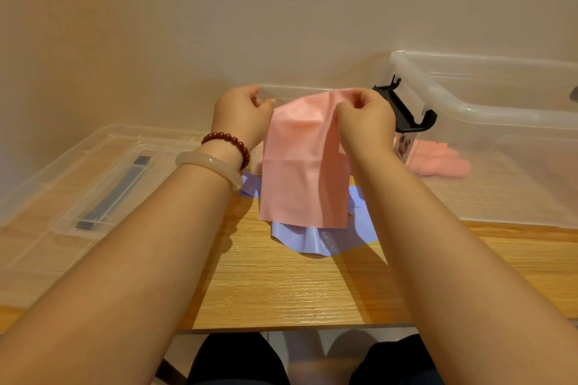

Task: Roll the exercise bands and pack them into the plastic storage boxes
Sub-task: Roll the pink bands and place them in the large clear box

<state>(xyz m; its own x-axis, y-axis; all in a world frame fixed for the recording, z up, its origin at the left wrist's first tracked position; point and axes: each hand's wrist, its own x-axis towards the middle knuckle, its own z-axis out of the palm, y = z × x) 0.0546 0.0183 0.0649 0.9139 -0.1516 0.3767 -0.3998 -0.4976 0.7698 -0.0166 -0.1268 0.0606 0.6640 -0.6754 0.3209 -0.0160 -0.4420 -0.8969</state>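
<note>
A pink exercise band (300,162) hangs as a flat sheet above the middle of the wooden table (281,287). My left hand (240,116) pinches its top left corner and my right hand (366,117) pinches its top right corner. Beneath it a lilac exercise band (325,237) lies spread on the table. A clear plastic storage box (488,116) stands at the right, with a rolled pink band (438,162) inside it. The lower end of the pink sheet touches the lilac band.
A clear box lid (93,181) with a dark handle lies at the left. A black clip latch (403,109) sticks up on the box's left end. A wall stands close behind the table. My knees show below the table's front edge.
</note>
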